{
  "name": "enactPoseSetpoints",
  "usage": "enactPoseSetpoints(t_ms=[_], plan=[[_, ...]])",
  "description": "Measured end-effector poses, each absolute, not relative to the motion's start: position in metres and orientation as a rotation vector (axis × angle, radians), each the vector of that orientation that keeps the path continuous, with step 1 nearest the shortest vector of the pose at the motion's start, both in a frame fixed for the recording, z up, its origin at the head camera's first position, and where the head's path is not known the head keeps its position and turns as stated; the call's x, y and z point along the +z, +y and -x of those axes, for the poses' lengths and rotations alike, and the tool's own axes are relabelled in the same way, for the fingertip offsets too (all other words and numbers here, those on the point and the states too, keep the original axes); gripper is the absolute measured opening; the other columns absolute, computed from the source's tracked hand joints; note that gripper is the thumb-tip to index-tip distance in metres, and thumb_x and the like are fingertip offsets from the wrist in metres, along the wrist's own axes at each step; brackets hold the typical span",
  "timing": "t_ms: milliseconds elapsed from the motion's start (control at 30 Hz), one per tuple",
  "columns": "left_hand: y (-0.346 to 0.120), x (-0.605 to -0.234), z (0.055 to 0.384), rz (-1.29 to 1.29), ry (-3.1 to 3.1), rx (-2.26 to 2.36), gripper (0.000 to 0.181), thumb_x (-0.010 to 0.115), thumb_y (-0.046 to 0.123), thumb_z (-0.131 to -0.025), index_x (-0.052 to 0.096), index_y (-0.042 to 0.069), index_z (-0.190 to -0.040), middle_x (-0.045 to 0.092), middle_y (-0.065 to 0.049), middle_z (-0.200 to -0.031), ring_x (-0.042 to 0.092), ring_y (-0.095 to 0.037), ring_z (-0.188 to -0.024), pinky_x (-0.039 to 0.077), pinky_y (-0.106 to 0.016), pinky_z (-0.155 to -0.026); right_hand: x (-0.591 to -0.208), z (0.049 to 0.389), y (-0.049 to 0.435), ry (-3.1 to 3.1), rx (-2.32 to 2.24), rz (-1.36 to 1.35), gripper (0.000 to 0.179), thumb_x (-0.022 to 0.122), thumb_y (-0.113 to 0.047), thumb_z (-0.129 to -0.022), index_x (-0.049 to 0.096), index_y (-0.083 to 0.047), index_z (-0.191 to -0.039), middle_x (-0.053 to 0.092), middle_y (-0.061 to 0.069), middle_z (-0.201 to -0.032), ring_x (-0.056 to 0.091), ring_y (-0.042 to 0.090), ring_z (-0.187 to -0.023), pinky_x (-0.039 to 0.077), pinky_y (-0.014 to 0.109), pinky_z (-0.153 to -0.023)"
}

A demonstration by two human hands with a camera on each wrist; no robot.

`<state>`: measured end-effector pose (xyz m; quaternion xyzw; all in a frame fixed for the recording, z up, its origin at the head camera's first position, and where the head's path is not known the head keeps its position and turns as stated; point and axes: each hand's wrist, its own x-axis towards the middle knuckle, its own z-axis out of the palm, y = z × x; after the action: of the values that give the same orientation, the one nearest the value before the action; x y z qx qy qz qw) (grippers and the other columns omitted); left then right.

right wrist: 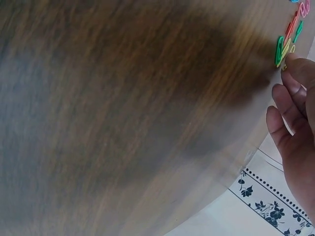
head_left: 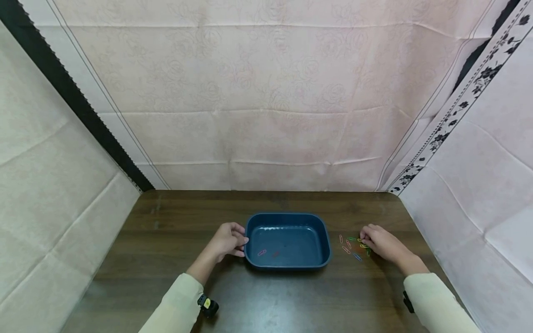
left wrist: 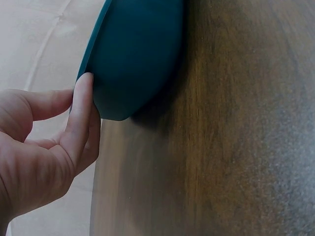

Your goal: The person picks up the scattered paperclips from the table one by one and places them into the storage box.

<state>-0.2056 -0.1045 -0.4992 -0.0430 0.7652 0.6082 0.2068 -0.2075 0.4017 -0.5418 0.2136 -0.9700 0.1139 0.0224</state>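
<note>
A dark blue rectangular tray [head_left: 287,267] stands on the wooden table. At its left end my left hand [head_left: 229,239] pinches the rim between thumb and fingers, seen closer as the hand [left wrist: 54,142] in the left wrist view. Inside the tray lie a pink paper clip [head_left: 261,252] and a red paper clip [head_left: 275,254]. To the right, my right hand [head_left: 382,243] pinches a yellow paper clip [right wrist: 293,48] at its fingertips, low over a loose group of clips. Among these are a green paper clip [right wrist: 279,50], a blue paper clip [head_left: 357,256] and several pinkish ones.
The brown wooden table [head_left: 266,300] has rounded far corners. Pale patterned cloth [head_left: 266,92] hangs behind it, with more cloth at both sides. A wrist strap with a small black device [head_left: 207,305] sits on the left sleeve.
</note>
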Motion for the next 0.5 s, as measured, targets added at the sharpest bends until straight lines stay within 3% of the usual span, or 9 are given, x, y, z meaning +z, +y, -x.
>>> enactPoseSetpoints(t_ms=[500], plan=[[-0.105,-0.500,0.207,0.115,2.122,1.703,0.027,0.067,0.000,-0.098,0.057,-0.005,-0.123,0.065,-0.020,-0.097,0.066,-0.024,-0.074,0.066,-0.037,-0.066,-0.528,0.208,0.392,-2.923,0.375,-0.720,0.018,0.076,-0.004,-0.091,0.063,-0.017,-0.090,0.055,-0.009,-0.085,0.052,0.007,-0.080,0.052,0.030,-0.067]])
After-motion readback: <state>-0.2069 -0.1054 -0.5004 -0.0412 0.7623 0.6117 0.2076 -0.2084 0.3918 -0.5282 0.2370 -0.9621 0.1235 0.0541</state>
